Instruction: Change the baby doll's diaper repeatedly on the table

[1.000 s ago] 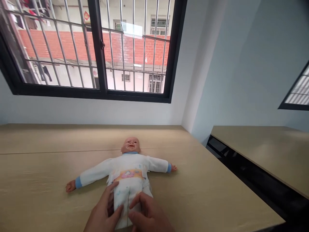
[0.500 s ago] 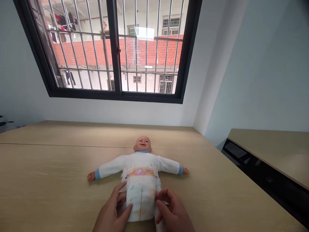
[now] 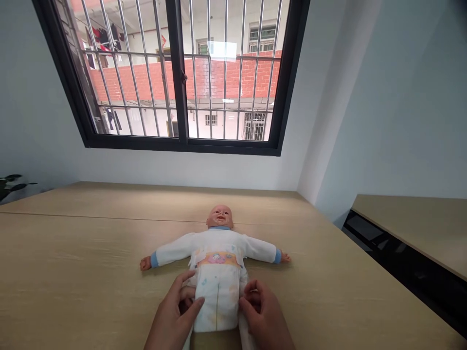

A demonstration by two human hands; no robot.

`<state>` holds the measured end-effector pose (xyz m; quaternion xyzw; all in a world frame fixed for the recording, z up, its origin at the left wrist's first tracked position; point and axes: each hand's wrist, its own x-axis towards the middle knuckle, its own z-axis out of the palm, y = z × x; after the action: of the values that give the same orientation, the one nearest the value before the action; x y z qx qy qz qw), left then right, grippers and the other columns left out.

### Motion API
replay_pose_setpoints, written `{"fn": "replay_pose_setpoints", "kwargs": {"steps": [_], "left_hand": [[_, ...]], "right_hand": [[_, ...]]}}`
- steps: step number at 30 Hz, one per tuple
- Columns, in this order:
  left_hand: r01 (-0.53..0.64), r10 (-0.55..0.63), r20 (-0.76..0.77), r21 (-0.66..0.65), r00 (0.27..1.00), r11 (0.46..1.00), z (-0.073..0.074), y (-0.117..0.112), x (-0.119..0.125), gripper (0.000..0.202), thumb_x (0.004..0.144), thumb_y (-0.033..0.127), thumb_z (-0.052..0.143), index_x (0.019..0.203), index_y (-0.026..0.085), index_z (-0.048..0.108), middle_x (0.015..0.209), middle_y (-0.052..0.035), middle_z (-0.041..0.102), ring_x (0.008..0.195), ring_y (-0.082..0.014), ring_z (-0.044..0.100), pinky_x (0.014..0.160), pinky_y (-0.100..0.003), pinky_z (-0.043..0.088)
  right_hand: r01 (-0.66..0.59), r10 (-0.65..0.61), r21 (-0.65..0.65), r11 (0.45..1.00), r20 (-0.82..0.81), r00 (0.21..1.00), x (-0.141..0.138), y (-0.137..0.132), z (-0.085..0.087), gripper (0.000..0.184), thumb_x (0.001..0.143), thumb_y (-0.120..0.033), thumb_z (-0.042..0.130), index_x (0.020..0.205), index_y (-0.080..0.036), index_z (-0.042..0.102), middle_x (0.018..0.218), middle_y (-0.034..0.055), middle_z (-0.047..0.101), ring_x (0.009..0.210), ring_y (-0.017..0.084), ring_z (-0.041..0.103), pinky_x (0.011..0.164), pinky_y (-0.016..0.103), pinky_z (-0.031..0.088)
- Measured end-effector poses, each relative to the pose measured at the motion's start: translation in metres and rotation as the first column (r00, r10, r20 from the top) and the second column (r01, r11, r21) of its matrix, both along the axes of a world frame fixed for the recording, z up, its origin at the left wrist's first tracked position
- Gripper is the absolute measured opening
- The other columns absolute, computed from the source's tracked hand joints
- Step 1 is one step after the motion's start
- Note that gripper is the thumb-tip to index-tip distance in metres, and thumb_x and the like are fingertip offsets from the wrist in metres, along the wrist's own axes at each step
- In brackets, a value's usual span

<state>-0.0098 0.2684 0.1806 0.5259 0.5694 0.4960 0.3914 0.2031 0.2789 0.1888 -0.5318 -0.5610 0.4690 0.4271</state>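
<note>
A baby doll [image 3: 219,240] lies on its back on the wooden table, head away from me and arms spread wide. It wears a white top with blue collar and cuffs. A white diaper [image 3: 215,308] with an orange printed waistband covers its front from the waist down. My left hand [image 3: 177,311] is curled at the diaper's left edge, its thumb resting on the front. At the right edge, my right hand [image 3: 264,313] pinches the side with thumb and bent fingers. White-clothed legs show partly beside and below the diaper; the hands hide the rest.
The light wooden table [image 3: 91,272] reaches back to the wall under a barred, black-framed window [image 3: 182,141]. To the right stands another wooden surface [image 3: 419,223] with a black side panel. Dark leaves [image 3: 14,184] show at the far left.
The view has shifted slightly, so the scene sits a little further right. Both hands stay at the diaper's sides, the right fingers a bit more closed together.
</note>
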Motion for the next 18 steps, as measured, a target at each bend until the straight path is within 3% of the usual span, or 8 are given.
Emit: {"fn": "replay_pose_setpoints", "kwargs": {"steps": [4, 9, 12, 15, 18], "left_hand": [[-0.065, 0.081, -0.213, 0.078, 0.974, 0.995, -0.006, -0.005, -0.01, 0.043, 0.073, 0.042, 0.069, 0.111, 0.02, 0.064, 0.102, -0.0071, 0.066, 0.098, -0.0269, 0.062, 0.091, -0.039, 0.048], [0.025, 0.013, -0.468, 0.075, 0.884, 0.997, -0.013, -0.007, -0.009, 0.025, 0.066, 0.027, 0.072, 0.091, 0.024, 0.077, 0.13, -0.0125, 0.056, 0.125, -0.0361, 0.048, 0.109, -0.051, 0.036], [0.027, -0.007, -0.476, 0.036, 0.879, 0.999, -0.012, -0.007, -0.005, 0.009, 0.069, 0.026, 0.068, 0.074, 0.021, 0.075, 0.138, -0.0137, 0.052, 0.131, -0.0362, 0.044, 0.11, -0.049, 0.035], [0.022, -0.014, -0.424, 0.015, 0.906, 1.0, -0.008, -0.008, -0.009, 0.018, 0.074, 0.03, 0.064, 0.058, 0.02, 0.064, 0.136, -0.0128, 0.056, 0.132, -0.0348, 0.046, 0.109, -0.047, 0.038], [0.05, -0.039, -0.421, 0.017, 0.906, 0.999, -0.002, -0.014, -0.018, 0.022, 0.079, 0.035, 0.061, 0.061, 0.022, 0.064, 0.133, -0.0107, 0.058, 0.13, -0.0332, 0.049, 0.108, -0.046, 0.04]], "right_hand": [[-0.091, 0.091, -0.003, 0.996, 0.151, 0.984, 0.007, -0.005, 0.008, 0.023, 0.084, -0.038, 0.055, 0.081, -0.015, 0.06, 0.079, 0.0069, 0.065, 0.075, 0.02, 0.059, 0.068, 0.029, 0.043], [-0.13, 0.118, 0.001, 0.992, 0.399, 0.909, 0.0, -0.004, 0.005, 0.014, 0.075, -0.03, 0.066, 0.071, -0.017, 0.063, 0.069, 0.003, 0.062, 0.065, 0.017, 0.051, 0.06, 0.026, 0.033], [-0.11, 0.075, 0.053, 0.993, 0.437, 0.896, -0.004, -0.002, -0.001, 0.015, 0.077, -0.025, 0.062, 0.065, -0.018, 0.056, 0.067, 0.0022, 0.059, 0.063, 0.016, 0.048, 0.059, 0.026, 0.031], [-0.11, 0.079, 0.054, 0.992, 0.401, 0.913, -0.001, 0.0, -0.002, 0.016, 0.079, -0.024, 0.059, 0.065, -0.018, 0.055, 0.068, 0.0021, 0.059, 0.066, 0.016, 0.049, 0.061, 0.026, 0.032], [-0.147, 0.127, 0.019, 0.989, 0.397, 0.909, 0.008, -0.002, 0.005, 0.016, 0.081, -0.027, 0.058, 0.068, -0.017, 0.057, 0.072, 0.0031, 0.062, 0.07, 0.018, 0.052, 0.064, 0.027, 0.035]]}}
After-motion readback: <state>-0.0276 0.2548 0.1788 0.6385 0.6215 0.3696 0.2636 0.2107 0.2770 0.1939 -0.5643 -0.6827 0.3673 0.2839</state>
